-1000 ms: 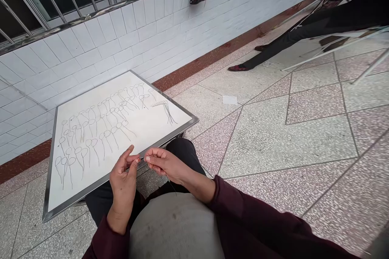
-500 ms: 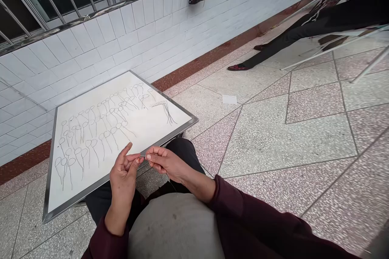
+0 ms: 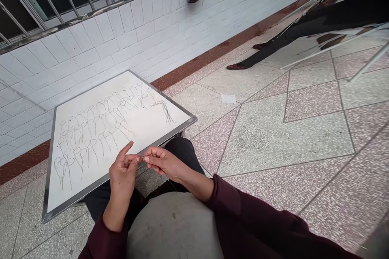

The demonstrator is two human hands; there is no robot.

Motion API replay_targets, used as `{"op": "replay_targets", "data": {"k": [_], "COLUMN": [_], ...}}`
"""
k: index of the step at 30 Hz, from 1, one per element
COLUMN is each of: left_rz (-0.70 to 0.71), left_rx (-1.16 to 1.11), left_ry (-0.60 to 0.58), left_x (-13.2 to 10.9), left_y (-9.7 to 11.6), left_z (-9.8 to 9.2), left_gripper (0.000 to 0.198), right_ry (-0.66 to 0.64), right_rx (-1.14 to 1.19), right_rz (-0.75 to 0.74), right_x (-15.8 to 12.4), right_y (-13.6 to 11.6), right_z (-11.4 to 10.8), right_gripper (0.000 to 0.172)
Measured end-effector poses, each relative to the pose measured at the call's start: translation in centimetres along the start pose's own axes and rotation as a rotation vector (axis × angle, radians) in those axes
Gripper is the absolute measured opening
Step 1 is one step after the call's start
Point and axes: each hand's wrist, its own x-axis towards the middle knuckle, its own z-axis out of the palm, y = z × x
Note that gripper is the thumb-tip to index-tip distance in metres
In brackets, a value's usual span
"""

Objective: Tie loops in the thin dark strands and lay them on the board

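The fingertips of the left hand point(image 3: 121, 174) were closed in a tight pinch on a fine dark strand point(image 3: 141, 157). The right hand point(image 3: 164, 162) pinched it just beside them, and its tail hung below that hand. Just beyond the fingers lay a white board point(image 3: 148, 127), with rows of looped strands point(image 3: 91, 129) further out and a loose bundle point(image 3: 165, 110) beyond the right hand. A strand so thin could slip free if either pinch eased.

board point(image 3: 148, 127) ahead, open floor point(image 3: 273, 137) right
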Motion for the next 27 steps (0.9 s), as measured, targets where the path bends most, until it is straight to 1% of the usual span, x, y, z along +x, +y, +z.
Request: {"op": "replay_targets", "data": {"k": [3,8,15,20,24,27], "left_rz": [-0.002,-0.003,0.003,-0.001,0.022,0.037], "left_rx": [-0.036,-0.119,-0.190,-0.197,-0.216,-0.232], "left_ry": [0.051,0.062,0.117,0.108,0.127,0.140], "left_x": [-0.13,-0.20,-0.05,-0.16,-0.23,-0.30], "left_y": [-0.33,-0.68,-0.24,-0.23,-0.72,-1.00], "left_z": [0.42,0.79,0.21,0.06,0.21,0.35], "left_gripper": [0.053,0.054,0.052,0.050,0.051,0.051], "right_ry": [0.008,0.047,-0.032,-0.035,0.000,0.031], "right_rx": [0.000,-0.021,-0.099,-0.230,-0.390,-0.563], "right_rz": [-0.025,-0.057,-0.037,-0.033,-0.127,-0.268], "right_x": [0.13,0.15,-0.11,-0.09,-0.30,-0.56], "right_y": [0.42,0.55,0.22,0.33,0.53,0.70], "right_z": [0.02,0.16,-0.52,-0.80,-0.49,-0.32], "right_gripper": [0.036,0.036,0.036,0.032,0.029,0.023]}}
